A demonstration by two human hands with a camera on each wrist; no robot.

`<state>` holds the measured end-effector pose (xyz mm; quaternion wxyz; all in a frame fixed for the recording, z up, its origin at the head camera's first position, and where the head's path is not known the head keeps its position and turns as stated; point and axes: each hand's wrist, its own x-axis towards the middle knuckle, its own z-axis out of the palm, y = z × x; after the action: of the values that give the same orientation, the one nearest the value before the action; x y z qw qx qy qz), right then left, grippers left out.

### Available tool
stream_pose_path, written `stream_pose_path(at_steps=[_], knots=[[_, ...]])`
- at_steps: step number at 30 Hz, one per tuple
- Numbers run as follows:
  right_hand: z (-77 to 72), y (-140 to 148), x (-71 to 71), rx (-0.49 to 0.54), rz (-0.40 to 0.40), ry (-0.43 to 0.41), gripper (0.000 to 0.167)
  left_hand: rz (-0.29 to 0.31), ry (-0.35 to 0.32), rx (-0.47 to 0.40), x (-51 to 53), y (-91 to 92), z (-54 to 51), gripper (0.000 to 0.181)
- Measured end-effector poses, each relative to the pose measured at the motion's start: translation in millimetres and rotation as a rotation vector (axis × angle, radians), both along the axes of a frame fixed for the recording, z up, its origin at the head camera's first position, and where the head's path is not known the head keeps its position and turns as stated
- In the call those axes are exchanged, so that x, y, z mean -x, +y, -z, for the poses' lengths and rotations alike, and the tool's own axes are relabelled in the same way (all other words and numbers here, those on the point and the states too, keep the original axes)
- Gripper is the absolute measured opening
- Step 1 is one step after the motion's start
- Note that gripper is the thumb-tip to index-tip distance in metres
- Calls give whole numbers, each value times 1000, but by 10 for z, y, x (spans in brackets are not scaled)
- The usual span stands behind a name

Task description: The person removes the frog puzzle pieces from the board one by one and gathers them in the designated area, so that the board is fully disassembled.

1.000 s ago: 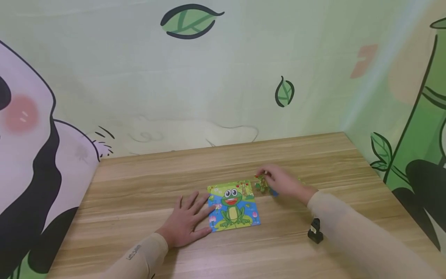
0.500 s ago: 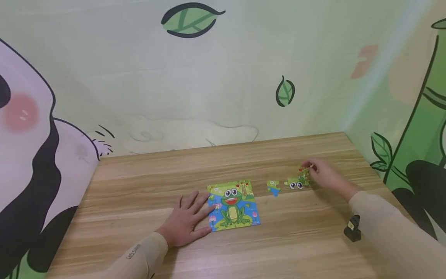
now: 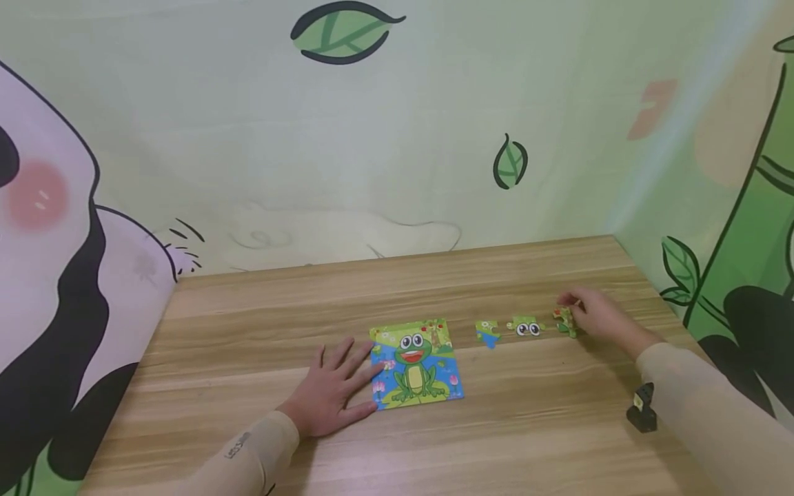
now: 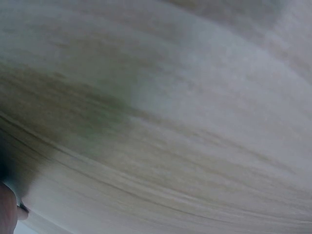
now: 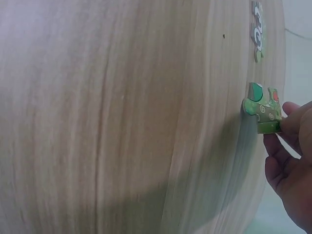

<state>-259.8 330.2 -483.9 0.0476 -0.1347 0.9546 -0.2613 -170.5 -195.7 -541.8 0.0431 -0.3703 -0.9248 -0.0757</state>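
My right hand (image 3: 600,318) pinches a green jigsaw puzzle piece (image 3: 564,322) with red spots, low over the table's right part. The right wrist view shows the same piece (image 5: 264,108) between thumb and fingers. Left of it lies a piece with frog eyes (image 3: 526,326), then a green-and-blue piece (image 3: 487,333), each apart from the other. With fingers spread, my left hand (image 3: 331,389) lies flat, its fingertips on the left edge of a square frog picture (image 3: 414,364). In the left wrist view only a bit of the hand shows at the lower left corner.
The wooden table (image 3: 260,310) meets a wall hanging (image 3: 397,151) printed with leaves and a panda along its back edge. A small black device (image 3: 642,410) sits at my right wrist.
My right hand has moved right, carrying the green piece past the frog-eye piece, and now stands apart from it. The left hand and the frog picture stay put.
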Motion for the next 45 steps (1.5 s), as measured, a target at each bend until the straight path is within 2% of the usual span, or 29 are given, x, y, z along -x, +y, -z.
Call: stream_pose_path(at_steps=[6,11,20,26,36,45], knots=[[-26,0,-26,-47,34,17,28,-11,-22,33,-14,21,-51,70],[-65,-31,-41,-66,50,31,28,-7,-18,14,-11,19,-47,70],[-132,-137,-68,-55,20,35,30,-35,-50,37,-4,5,-39,72],[-156,-193,-72,-53,3,29,30,-65,-63,18,3,6,-33,85],[-206,-296,-113,-49,-4,8,30,-84,-52,42,111,-1,-48,105],[-190,-453,-107,-69,-31,61,26,-64,-79,57,239,11,-63,120]])
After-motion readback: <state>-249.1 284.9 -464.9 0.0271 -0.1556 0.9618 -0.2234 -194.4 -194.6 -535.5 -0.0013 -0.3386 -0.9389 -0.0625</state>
